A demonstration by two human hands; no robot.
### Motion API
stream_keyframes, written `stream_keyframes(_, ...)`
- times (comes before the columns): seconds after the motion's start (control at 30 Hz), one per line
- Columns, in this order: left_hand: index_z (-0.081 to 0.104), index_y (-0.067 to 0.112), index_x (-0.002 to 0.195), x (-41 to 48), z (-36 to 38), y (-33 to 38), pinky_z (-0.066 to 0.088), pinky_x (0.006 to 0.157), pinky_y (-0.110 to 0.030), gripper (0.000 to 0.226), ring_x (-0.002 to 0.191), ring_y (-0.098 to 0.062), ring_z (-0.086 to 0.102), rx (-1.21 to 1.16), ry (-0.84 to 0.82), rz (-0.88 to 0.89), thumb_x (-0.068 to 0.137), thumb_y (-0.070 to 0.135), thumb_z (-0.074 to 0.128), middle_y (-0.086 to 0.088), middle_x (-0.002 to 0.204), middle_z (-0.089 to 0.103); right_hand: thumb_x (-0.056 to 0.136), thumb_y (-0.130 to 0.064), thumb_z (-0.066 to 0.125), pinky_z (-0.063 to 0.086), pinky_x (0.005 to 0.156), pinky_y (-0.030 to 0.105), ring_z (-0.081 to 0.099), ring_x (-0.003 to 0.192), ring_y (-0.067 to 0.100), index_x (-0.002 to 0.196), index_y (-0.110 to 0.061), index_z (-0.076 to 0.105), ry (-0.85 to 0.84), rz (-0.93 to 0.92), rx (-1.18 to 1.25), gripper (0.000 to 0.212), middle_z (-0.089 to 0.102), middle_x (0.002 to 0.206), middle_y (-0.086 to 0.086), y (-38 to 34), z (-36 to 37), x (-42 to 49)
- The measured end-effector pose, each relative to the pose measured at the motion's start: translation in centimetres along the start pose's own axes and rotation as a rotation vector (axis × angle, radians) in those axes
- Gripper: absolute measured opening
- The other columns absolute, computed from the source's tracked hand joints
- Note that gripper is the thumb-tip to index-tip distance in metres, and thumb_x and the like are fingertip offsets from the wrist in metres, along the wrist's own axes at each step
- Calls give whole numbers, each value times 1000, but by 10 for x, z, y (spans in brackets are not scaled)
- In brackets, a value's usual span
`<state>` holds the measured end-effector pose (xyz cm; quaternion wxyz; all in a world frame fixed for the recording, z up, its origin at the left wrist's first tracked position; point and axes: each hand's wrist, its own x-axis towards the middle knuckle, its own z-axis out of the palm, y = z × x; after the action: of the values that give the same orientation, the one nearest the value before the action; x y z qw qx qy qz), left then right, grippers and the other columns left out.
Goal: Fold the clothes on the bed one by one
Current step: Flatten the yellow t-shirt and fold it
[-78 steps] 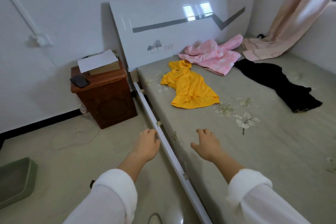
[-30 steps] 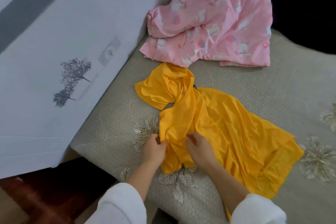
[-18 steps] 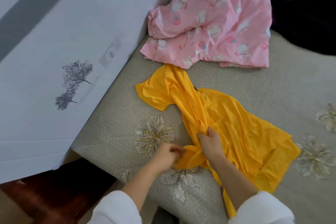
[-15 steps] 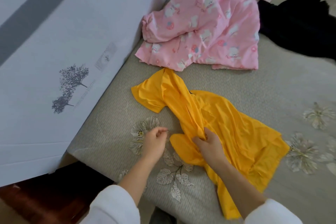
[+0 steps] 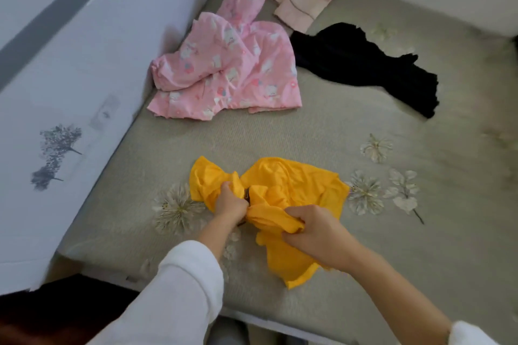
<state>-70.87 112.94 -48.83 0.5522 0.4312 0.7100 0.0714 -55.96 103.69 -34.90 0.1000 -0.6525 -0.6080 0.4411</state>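
**One head-worn view, looking steeply down at a bed**

This is the only view. A wide-angle camera on the person's head faces forward and sharply downward, close above the near edge of the bed (image 5: 308, 131). Both forearms enter from the bottom of the frame. The left hand (image 5: 230, 204) and right hand (image 5: 316, 235) sit just below centre, at the yellow garment (image 5: 294, 182). The headboard (image 5: 84, 64) slants along the left side.

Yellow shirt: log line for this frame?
left hand: grips yellow shirt | right hand: grips it | shirt: bunched, unfolded | pink garment, black garment: lying behind
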Motion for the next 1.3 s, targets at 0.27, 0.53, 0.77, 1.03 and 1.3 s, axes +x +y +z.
stream_keyframes(0.27,53,14,85,-82,32,45,51,52,-30,9,72,-21,49,-863,-15,-223,92,9,55,-12,85,47,87,-15,59,41,58,31,55,63,9,84,-22,66,286,58,-21,10,62,69,-5,63,-92,-115)
stream_keyframes(0.53,58,10,76,-226,64,131,55,48,-22,14,76,-15,55,-1069,81,199,84,2,65,-6,76,52,91,-6,50,34,57,29,51,71,16,89,-20,60,700,96,-63,17,56,75,-2,133,-190,-219)
stream_keyframes(0.77,47,15,139,-326,79,167,41,89,-12,66,112,-16,50,-84,417,815,78,1,68,0,126,53,95,-44,49,48,72,42,61,88,38,94,-4,65,639,94,472,43,65,88,18,133,-264,-305)
stream_keyframes(1.03,63,7,79,-367,73,221,54,68,-37,25,67,-30,64,27,598,1009,94,25,54,-10,67,62,74,-24,81,47,58,30,66,68,20,74,-14,65,374,116,-161,19,69,69,2,149,-343,-360)
stream_keyframes(1.3,51,9,116,-302,114,285,59,51,-37,34,69,-35,66,-196,216,610,101,37,39,-18,91,67,93,-13,43,41,59,31,59,74,31,71,-7,47,739,547,-514,23,59,83,13,231,-376,-283)
